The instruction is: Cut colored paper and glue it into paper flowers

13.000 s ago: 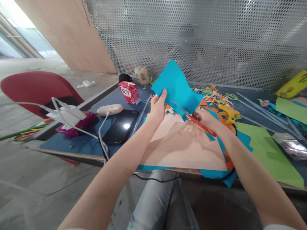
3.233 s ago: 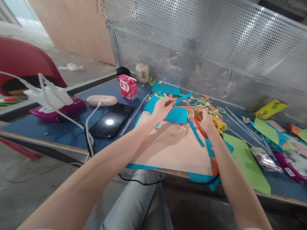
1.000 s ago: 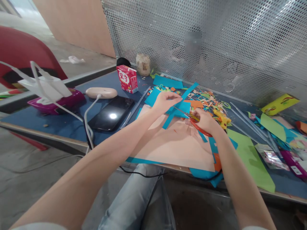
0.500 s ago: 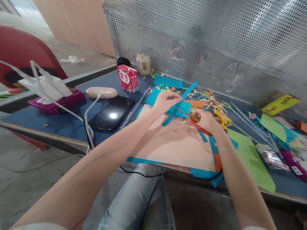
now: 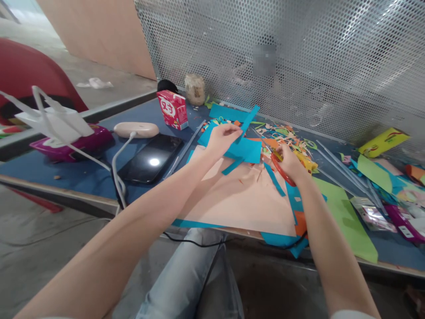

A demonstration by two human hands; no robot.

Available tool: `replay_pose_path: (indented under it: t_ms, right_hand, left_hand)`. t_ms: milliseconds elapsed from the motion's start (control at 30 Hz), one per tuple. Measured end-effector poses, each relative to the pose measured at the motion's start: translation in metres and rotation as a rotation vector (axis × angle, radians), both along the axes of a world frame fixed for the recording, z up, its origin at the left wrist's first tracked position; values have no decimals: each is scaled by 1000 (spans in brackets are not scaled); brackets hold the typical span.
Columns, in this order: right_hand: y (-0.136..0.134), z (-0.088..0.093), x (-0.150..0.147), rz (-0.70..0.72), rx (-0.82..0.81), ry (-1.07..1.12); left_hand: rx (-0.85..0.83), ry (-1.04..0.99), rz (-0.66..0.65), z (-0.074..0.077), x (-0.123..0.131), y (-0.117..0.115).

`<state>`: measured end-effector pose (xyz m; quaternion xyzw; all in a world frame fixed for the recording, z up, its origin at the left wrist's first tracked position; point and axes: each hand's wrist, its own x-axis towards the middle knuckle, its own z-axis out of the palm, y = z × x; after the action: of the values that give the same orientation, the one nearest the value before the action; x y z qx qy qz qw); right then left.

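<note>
My left hand pinches a narrow blue paper strip between thumb and fingertips, over a blue paper piece. Another short blue strip lies lower on a large pale peach sheet; whether it joins the held strip is hard to see, blue against blue. In my right hand is a pair of red-handled scissors, blades pointing up and left, apart from the held strip. A loose blue strip rests on the peach sheet beside the scissors.
Paper scraps are heaped behind my hands, near a yellow glue gun. A phone, a white power bank and a red box stand left. Green paper lies right. A perforated metal panel rises behind.
The scissors have moved right, away from the blue strip they were touching. My left hand has shifted slightly left with the upper strip, while the lower strip part stays on the sheet.
</note>
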<state>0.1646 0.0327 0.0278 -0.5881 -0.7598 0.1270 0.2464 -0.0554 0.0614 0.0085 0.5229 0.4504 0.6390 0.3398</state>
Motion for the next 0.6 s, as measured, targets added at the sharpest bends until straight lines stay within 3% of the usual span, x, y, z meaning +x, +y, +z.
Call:
replay_pose_path:
  t_ms: [167,600]
  right_hand:
    - [0,2,-1,-48,51,70]
    - [7,0,4,-81,7,126]
  left_hand:
    - [-6,108,-101,-1,5,-6]
    - [-12,161,-142,-3,3,-6]
